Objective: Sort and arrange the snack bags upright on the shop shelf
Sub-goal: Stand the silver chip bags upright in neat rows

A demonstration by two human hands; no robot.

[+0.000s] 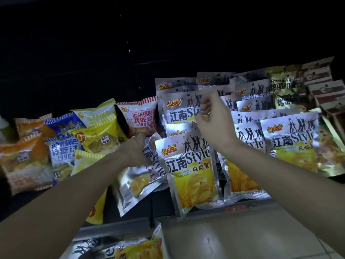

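- Left hand (137, 149): arm stretched forward from lower left, fingers spread and reaching ahead, palm turned down.
- Right hand (212, 120): forearm angled in from lower right, wrist raised, fingers loosely curled, thumb near fingertips.

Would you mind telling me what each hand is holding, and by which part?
The left hand rests on the tilted silver chip bag near its top; a grip cannot be told. The right hand holds nothing, fingers loosely curled.
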